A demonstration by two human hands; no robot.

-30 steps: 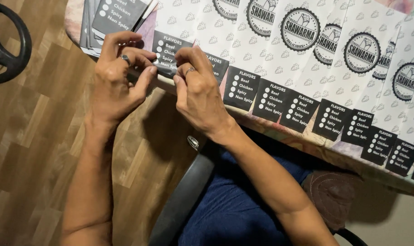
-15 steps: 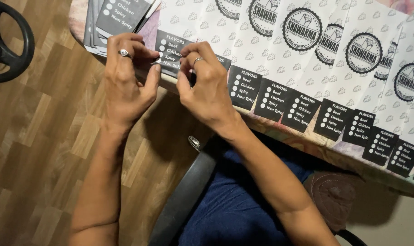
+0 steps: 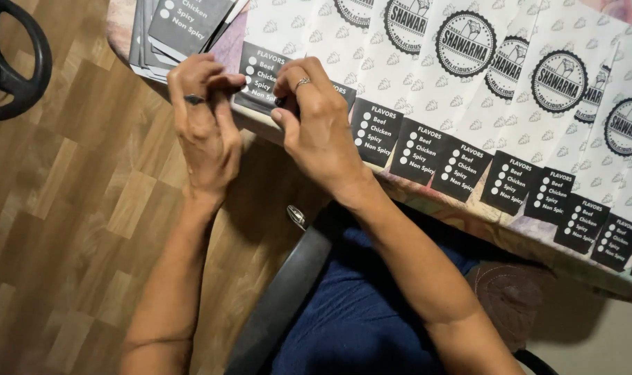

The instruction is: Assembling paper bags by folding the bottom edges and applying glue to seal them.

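A row of white paper sleeves with round black emblems and black bottom panels lies overlapped along the table edge. My left hand, a ring on one finger, pinches the black bottom end of the leftmost sleeve at the table's rim. My right hand, also ringed, grips the same end from the right, fingertips curled over it. Both hands hide most of that panel's lower edge.
A stack of similar dark-panelled sleeves lies at the table's far left corner. A black ring-shaped object rests on the wooden floor at left. A black chair armrest and my blue-clad lap sit below the table edge.
Both hands have shifted slightly along the leftmost sleeve's black end, and their fingers have closed tighter over its lower edge. The other sleeves have not moved.
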